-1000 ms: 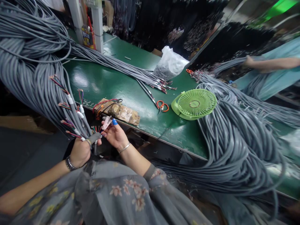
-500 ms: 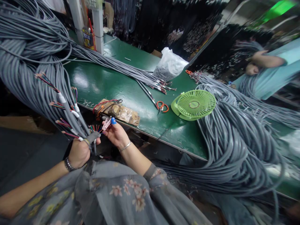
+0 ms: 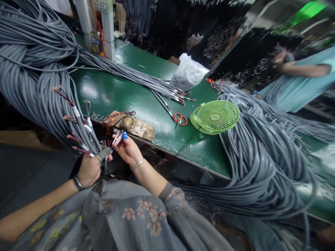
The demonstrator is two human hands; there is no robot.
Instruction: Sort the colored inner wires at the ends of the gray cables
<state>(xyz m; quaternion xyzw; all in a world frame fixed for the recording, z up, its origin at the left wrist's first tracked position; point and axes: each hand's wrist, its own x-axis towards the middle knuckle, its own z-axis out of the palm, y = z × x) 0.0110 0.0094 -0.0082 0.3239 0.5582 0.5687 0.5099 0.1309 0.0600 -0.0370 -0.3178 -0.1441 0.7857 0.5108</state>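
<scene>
My left hand (image 3: 89,170) is closed around a bunch of grey cables (image 3: 92,136) whose ends fan out into coloured wires with bare copper tips. A grey cover wraps its thumb. Just past that thumb, thin multicoloured wires (image 3: 106,143) stick up from one cable end. Close beside them, my right hand (image 3: 130,150) pinches a small pink tool (image 3: 117,139), its exact kind unclear. Blue wrapping covers the right thumb. Whether the tool touches the wires is too small to tell. Behind it, a worn wooden block (image 3: 141,127) lies at the table edge.
Large grey cable coils hang at the left (image 3: 23,69) and right (image 3: 259,157). On the green table (image 3: 104,90) are orange-handled scissors (image 3: 180,119), a green fan (image 3: 216,116), a white plastic bag (image 3: 188,71) and more cables. A co-worker's arm (image 3: 306,69) shows at far right.
The upper cable ends above my left hand have swung slightly right and down. My right hand stays at the wires with the pink tool. The co-worker's hand has risen.
</scene>
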